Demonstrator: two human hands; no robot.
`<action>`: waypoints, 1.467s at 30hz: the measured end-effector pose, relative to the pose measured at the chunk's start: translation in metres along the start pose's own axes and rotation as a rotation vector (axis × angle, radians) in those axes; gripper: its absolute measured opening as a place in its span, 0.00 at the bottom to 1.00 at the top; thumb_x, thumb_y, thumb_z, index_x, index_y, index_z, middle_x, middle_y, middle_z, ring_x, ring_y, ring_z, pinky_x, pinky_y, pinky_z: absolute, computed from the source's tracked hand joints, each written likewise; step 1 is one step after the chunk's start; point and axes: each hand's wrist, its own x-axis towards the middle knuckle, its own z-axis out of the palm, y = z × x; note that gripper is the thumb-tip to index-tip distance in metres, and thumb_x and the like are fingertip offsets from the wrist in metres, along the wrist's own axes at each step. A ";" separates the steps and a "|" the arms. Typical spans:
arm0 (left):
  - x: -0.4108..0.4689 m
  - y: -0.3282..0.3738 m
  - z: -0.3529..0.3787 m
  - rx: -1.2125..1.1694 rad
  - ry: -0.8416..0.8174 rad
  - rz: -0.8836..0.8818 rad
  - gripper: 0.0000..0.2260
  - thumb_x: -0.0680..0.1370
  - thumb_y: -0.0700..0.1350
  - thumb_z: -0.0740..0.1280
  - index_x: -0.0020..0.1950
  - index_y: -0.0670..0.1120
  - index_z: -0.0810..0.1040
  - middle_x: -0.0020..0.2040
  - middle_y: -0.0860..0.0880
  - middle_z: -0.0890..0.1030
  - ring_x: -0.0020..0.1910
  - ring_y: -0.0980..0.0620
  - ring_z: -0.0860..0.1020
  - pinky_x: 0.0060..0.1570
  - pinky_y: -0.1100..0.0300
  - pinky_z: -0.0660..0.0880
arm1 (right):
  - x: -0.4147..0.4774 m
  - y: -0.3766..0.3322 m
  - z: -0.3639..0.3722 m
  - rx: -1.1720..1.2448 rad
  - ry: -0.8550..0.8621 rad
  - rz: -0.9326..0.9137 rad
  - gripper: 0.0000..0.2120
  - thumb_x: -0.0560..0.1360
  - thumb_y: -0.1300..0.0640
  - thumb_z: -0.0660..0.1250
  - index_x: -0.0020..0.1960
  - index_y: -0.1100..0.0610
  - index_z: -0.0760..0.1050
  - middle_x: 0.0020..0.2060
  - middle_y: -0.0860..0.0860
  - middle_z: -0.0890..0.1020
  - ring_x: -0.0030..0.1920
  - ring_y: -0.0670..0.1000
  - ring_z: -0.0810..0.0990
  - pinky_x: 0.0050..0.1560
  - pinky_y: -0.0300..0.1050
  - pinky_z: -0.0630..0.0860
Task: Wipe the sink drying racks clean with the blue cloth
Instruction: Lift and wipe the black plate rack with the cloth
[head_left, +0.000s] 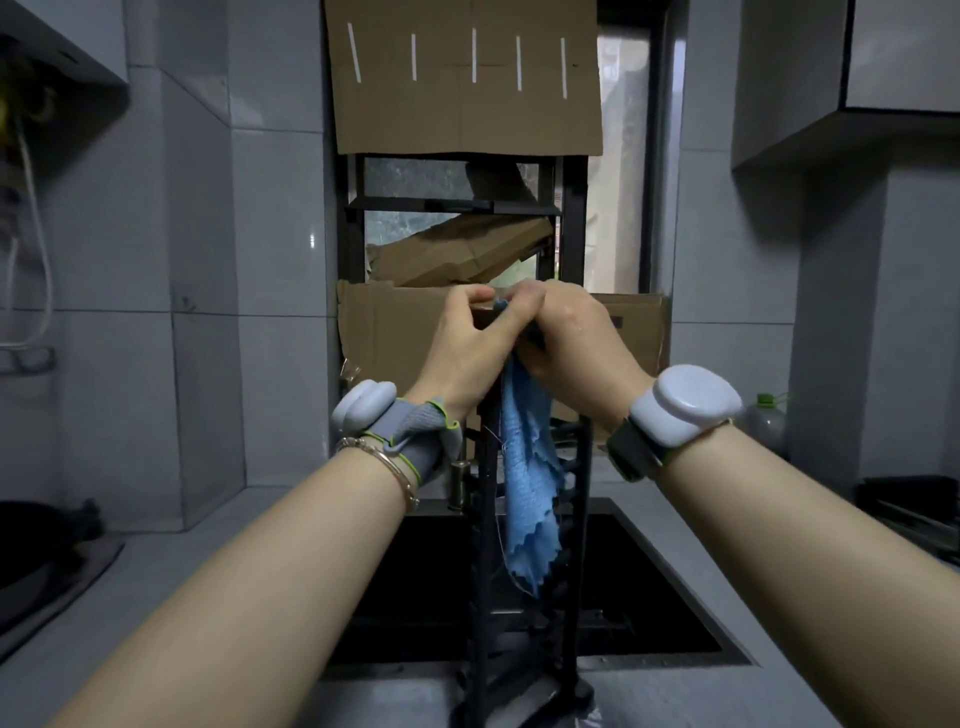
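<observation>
- Over the dark sink (670, 587), one black drying rack (485, 582) is standing on end, rising from the near counter edge up to the hands.
- Two bare hands are meeting at the rack's top, touching each other, with both forearms reaching straight forward.
- One left hand (465, 345) is curling its fingers round the rack's upper edge, thumb lying across toward the other hand.
- One right hand (569, 332) is closing its knuckles-up fingers over the bunched top of the cloth, pressing it against the rack.
- One blue cloth (530, 483) is hanging down from between the hands, draping along the rack's front, its zigzag lower edge dangling above the sink.
- Two pale rounded wrist devices are showing, one on the left wrist (363, 410) and one on the right wrist (691, 405).
- One second black frame (452, 207) is standing behind, against the window.
- Three cardboard pieces are covering that window: an upper sheet (467, 119), a tilted middle piece (457, 254) and a lower sheet (395, 332).
- One plastic bottle (763, 423) is sitting on the counter at the right.
</observation>
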 end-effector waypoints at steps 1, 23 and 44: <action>0.001 -0.002 0.000 0.007 -0.032 0.017 0.29 0.64 0.63 0.67 0.57 0.45 0.72 0.51 0.52 0.76 0.48 0.61 0.75 0.49 0.68 0.72 | 0.000 0.002 0.000 -0.003 -0.007 0.003 0.13 0.66 0.65 0.63 0.49 0.64 0.78 0.39 0.58 0.82 0.41 0.60 0.80 0.43 0.50 0.74; 0.018 -0.012 -0.013 0.151 -0.157 0.032 0.14 0.71 0.35 0.73 0.52 0.44 0.73 0.48 0.47 0.78 0.49 0.52 0.76 0.54 0.58 0.74 | -0.010 0.032 -0.018 -0.274 -0.079 0.208 0.09 0.74 0.54 0.66 0.51 0.56 0.78 0.47 0.54 0.78 0.55 0.56 0.70 0.55 0.45 0.56; -0.009 0.001 0.011 0.533 0.089 0.131 0.18 0.72 0.50 0.70 0.57 0.46 0.70 0.52 0.48 0.77 0.54 0.45 0.74 0.55 0.52 0.71 | -0.064 0.010 0.012 0.283 0.194 0.683 0.17 0.73 0.71 0.58 0.58 0.60 0.76 0.50 0.49 0.76 0.52 0.49 0.73 0.53 0.38 0.66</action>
